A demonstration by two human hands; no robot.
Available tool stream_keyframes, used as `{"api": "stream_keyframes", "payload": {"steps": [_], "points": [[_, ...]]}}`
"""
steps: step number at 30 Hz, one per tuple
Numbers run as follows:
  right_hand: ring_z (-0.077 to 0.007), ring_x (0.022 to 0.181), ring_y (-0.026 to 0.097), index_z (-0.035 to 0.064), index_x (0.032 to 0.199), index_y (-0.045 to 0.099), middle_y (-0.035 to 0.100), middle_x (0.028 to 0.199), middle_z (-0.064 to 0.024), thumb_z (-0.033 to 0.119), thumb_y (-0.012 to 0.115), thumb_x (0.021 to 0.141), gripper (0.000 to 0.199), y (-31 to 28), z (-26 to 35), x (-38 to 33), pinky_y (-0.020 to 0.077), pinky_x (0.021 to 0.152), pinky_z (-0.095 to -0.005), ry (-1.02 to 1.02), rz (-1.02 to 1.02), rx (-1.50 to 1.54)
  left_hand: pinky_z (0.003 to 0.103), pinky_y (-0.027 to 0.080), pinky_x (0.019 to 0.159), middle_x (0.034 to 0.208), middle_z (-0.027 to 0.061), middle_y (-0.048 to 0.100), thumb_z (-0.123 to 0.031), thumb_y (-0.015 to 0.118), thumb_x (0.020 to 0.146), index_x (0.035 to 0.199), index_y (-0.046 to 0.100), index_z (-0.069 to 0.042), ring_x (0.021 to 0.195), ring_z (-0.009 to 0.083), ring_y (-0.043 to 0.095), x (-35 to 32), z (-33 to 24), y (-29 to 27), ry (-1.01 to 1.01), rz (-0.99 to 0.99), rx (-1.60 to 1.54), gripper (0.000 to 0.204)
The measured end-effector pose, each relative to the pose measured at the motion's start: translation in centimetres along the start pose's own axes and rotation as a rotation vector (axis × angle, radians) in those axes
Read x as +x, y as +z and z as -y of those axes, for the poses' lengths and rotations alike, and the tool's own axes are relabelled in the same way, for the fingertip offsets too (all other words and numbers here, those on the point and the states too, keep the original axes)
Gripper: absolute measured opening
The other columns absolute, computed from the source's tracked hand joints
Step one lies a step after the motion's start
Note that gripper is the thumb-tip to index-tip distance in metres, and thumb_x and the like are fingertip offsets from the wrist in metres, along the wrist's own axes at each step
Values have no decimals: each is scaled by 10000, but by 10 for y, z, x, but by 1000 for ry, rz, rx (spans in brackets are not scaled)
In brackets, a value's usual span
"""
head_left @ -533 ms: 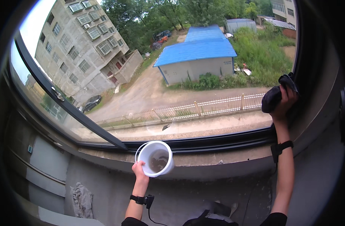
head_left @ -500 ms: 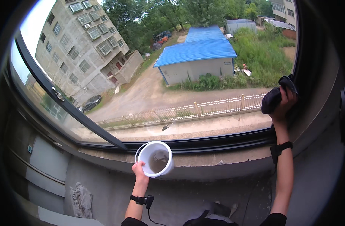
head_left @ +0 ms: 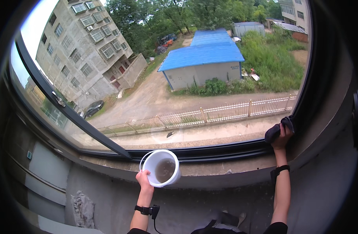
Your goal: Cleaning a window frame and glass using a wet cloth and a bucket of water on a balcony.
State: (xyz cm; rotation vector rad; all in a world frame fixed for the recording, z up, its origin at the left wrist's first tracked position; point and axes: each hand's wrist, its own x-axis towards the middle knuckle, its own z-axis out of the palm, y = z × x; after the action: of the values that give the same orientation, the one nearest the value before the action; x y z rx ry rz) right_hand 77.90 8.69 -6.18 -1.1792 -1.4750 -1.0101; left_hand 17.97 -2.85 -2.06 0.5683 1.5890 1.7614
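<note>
Cloth (head_left: 272, 133) lowered in right hand (head_left: 281, 140), perhaps touching frame (head_left: 233, 152), bucket (head_left: 151, 167) in left hand (head_left: 144, 179)

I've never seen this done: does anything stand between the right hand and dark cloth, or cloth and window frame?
Nothing visible: the right hand grips the dark cloth at the lower right of the window frame.

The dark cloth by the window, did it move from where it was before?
Yes. The dark cloth, in the right hand, has moved down the right side of the black window frame, closer to its bottom corner.
</note>
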Motion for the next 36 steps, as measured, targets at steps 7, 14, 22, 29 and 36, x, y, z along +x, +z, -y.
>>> {"api": "stream_keyframes", "payload": {"steps": [7,14,22,29,36], "points": [[-461,1187,490,23,1172,535,553,1201,-239,294,657,799,477,2,5,-23,346,1051,-555,147,168,13,315,471,684,807,85,580,28,533,676,835,558,64,733,193,587,3,-3,-3,-4,-20,33,164],[-447,1191,493,21,1149,547,543,1234,-250,286,651,803,447,3,3,-23,352,1040,-558,125,123,37,309,470,686,812,87,593,31,530,673,828,567,71,735,192,594,1,-5,3,11,-4,28,165],[-440,1193,490,42,1151,528,538,1219,-228,264,648,805,428,1,7,-23,349,1030,-568,135,142,15,298,463,664,783,69,588,33,529,677,801,564,55,705,174,585,-2,-7,4,41,-25,36,130],[-425,1197,492,38,1124,566,550,1213,-213,317,668,782,453,-1,8,-23,343,1035,-556,138,105,-34,291,464,649,778,70,594,33,534,685,802,563,47,689,172,586,-2,-2,2,50,-16,25,122],[-429,1177,498,31,1119,545,528,1201,-202,313,670,779,460,0,6,-16,367,1022,-580,99,82,48,290,467,643,775,63,600,30,534,693,802,566,36,682,161,586,-2,-3,2,45,-16,48,113]]}}
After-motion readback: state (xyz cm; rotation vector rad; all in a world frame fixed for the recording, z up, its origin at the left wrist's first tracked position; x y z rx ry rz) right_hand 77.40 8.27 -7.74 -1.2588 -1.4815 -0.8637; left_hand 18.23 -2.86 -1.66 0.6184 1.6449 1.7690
